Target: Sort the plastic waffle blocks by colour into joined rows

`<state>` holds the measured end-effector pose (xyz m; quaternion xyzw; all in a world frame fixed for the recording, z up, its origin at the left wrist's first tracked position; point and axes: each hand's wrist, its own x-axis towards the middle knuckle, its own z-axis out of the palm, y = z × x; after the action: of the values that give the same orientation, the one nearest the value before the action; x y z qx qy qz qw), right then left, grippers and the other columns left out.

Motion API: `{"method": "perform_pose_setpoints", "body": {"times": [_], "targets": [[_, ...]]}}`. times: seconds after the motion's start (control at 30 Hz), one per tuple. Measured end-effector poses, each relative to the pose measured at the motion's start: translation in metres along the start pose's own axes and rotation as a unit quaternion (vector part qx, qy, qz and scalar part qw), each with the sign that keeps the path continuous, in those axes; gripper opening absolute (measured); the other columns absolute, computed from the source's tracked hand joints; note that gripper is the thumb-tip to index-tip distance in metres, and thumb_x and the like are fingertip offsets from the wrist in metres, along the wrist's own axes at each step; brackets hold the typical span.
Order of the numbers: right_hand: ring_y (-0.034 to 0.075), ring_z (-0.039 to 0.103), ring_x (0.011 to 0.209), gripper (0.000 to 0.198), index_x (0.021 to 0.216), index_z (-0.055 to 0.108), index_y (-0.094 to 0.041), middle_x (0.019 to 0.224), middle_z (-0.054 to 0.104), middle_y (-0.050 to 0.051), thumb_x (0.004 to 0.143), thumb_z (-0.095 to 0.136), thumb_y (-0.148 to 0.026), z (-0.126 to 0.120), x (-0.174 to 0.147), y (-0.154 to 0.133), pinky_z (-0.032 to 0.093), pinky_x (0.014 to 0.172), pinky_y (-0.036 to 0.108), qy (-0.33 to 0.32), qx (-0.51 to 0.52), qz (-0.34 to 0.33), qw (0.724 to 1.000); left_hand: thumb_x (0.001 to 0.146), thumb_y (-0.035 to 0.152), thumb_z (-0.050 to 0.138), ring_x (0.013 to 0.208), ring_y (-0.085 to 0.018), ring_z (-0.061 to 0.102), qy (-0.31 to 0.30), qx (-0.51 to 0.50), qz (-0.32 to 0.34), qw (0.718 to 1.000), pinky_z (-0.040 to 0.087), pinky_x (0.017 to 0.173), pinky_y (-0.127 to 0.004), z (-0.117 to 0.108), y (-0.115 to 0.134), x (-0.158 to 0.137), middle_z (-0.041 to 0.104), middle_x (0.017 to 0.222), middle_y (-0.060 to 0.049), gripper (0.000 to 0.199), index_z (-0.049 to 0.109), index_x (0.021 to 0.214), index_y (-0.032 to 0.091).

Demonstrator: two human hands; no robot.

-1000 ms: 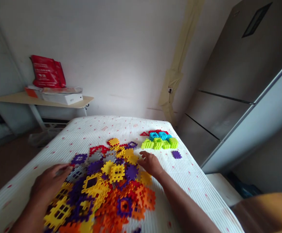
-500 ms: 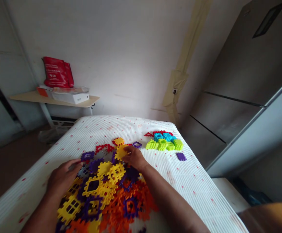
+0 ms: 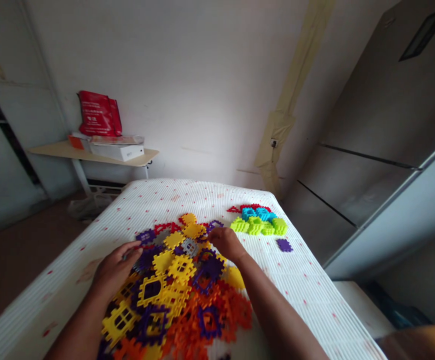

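Note:
A pile of flat interlocking building pieces with toothed edges covers the near part of the cloth, in yellow, purple, orange, red and grey. At its left edge, my left hand [image 3: 115, 265] has its fingers loosely stretched and apart, close to a purple window piece [image 3: 146, 236]. My right hand [image 3: 225, 242] reaches into the pile's right side with bent fingers closed, near a purple frame piece [image 3: 215, 225]; what lies in the fingertips is hidden. Just left of it are a grey lattice piece [image 3: 190, 247] and a solid yellow piece [image 3: 194, 230].
Stacked green pieces [image 3: 255, 225], blue pieces [image 3: 263, 214] and red pieces [image 3: 257, 206] stand at the back right, with one purple square [image 3: 284, 245] nearby. A side table [image 3: 58, 152] holds boxes and a red bag [image 3: 99, 114]. A fridge [image 3: 367, 150] stands right.
My right hand has let go of a yellow piece, which lies on the pile, and has shifted right. A grey lattice piece now shows. My view has turned slightly left.

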<state>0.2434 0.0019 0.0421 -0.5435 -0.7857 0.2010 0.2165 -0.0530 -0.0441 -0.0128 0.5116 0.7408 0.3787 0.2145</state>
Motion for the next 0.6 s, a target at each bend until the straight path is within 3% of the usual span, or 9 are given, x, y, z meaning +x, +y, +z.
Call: {"method": "perform_pose_setpoints", "body": {"times": [0.1, 0.17, 0.3, 0.4, 0.47, 0.53, 0.6], "targets": [[0.017, 0.064, 0.083, 0.028, 0.086, 0.071, -0.02, 0.087, 0.071, 0.004, 0.075, 0.048, -0.008, 0.002, -0.017, 0.013, 0.044, 0.075, 0.024, -0.04, -0.071, 0.014, 0.997, 0.072, 0.047, 0.05, 0.092, -0.024, 0.066, 0.005, 0.002, -0.001, 1.0, 0.05, 0.078, -0.03, 0.001, 0.001, -0.001, 0.072, 0.099, -0.006, 0.041, 0.066, 0.1, 0.022], [0.017, 0.064, 0.082, 0.031, 0.088, 0.071, -0.021, 0.087, 0.071, 0.004, 0.074, 0.047, -0.007, 0.004, -0.026, 0.019, 0.044, 0.073, 0.024, -0.051, -0.062, 0.013, 0.997, 0.072, 0.046, 0.05, 0.093, -0.024, 0.066, 0.008, 0.004, 0.0, 1.0, 0.05, 0.08, -0.03, 0.0, 0.004, -0.002, 0.072, 0.098, -0.006, 0.04, 0.066, 0.098, 0.022], [0.013, 0.063, 0.075, 0.037, 0.085, 0.071, -0.019, 0.082, 0.07, 0.001, 0.068, 0.042, -0.001, 0.005, -0.037, 0.023, 0.044, 0.067, 0.02, -0.078, 0.074, -0.05, 0.993, 0.072, 0.046, 0.051, 0.093, -0.025, 0.066, 0.011, 0.009, 0.0, 1.0, 0.05, 0.082, -0.032, -0.002, 0.007, -0.005, 0.072, 0.099, -0.005, 0.038, 0.066, 0.097, 0.022], [0.012, 0.061, 0.069, 0.031, 0.082, 0.07, -0.017, 0.078, 0.069, 0.0, 0.071, 0.044, -0.005, 0.008, -0.043, 0.018, 0.044, 0.063, 0.02, -0.132, 0.191, -0.081, 0.969, 0.072, 0.046, 0.051, 0.093, -0.026, 0.065, 0.008, 0.013, -0.004, 1.0, 0.049, 0.083, -0.033, -0.002, 0.007, -0.004, 0.072, 0.098, -0.006, 0.038, 0.067, 0.096, 0.021], [0.013, 0.061, 0.069, 0.026, 0.081, 0.069, -0.017, 0.076, 0.068, 0.0, 0.073, 0.047, -0.008, 0.011, -0.044, 0.013, 0.044, 0.063, 0.021, -0.148, 0.212, -0.091, 0.962, 0.072, 0.046, 0.051, 0.093, -0.026, 0.066, 0.004, 0.014, -0.006, 1.0, 0.049, 0.083, -0.033, -0.002, 0.006, -0.004, 0.072, 0.098, -0.006, 0.038, 0.067, 0.097, 0.021], [0.013, 0.061, 0.071, 0.024, 0.079, 0.069, -0.018, 0.075, 0.068, 0.0, 0.073, 0.049, -0.007, 0.012, -0.042, 0.01, 0.043, 0.065, 0.021, -0.103, 0.148, -0.074, 0.981, 0.073, 0.045, 0.05, 0.093, -0.025, 0.065, 0.002, 0.014, -0.006, 1.0, 0.049, 0.084, -0.033, -0.002, 0.006, -0.004, 0.072, 0.099, -0.006, 0.038, 0.066, 0.097, 0.021], [0.015, 0.062, 0.073, 0.027, 0.078, 0.069, -0.019, 0.077, 0.069, 0.001, 0.072, 0.048, -0.004, 0.01, -0.038, 0.01, 0.043, 0.067, 0.023, -0.019, 0.042, -0.016, 0.999, 0.073, 0.045, 0.05, 0.095, -0.025, 0.065, 0.001, 0.014, -0.005, 1.0, 0.048, 0.084, -0.032, -0.002, 0.006, -0.004, 0.071, 0.1, -0.006, 0.038, 0.066, 0.097, 0.021]]}}
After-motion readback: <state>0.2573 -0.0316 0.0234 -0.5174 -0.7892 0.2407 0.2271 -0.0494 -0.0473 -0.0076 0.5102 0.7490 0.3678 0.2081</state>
